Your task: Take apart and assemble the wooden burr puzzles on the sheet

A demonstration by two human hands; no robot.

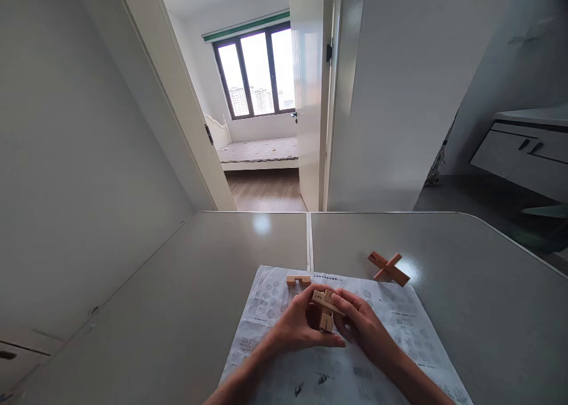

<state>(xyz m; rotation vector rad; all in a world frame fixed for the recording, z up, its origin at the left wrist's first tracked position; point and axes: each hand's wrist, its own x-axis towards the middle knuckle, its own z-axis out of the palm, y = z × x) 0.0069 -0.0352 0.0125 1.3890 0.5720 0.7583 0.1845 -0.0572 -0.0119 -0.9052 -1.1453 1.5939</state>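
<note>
- Left hand (290, 328): thumb and fingers curve around a cluster of wooden blocks (327, 306), held above the printed sheet (261, 310).
- Right hand (364, 317): fingertips pinch the cluster's right side.
- Cluster: several numbered pieces sit together, so joining appears partly done; from where I stand, I cannot tell whether they lock.
- Notched block (298, 280): apart, near the sheet's far edge, unjoined.
- Flat piece (402, 276) and thin stick (395, 259): crossed, by the sheet's far right corner, outside the cluster.
- Table (177, 298): supports all.
</note>
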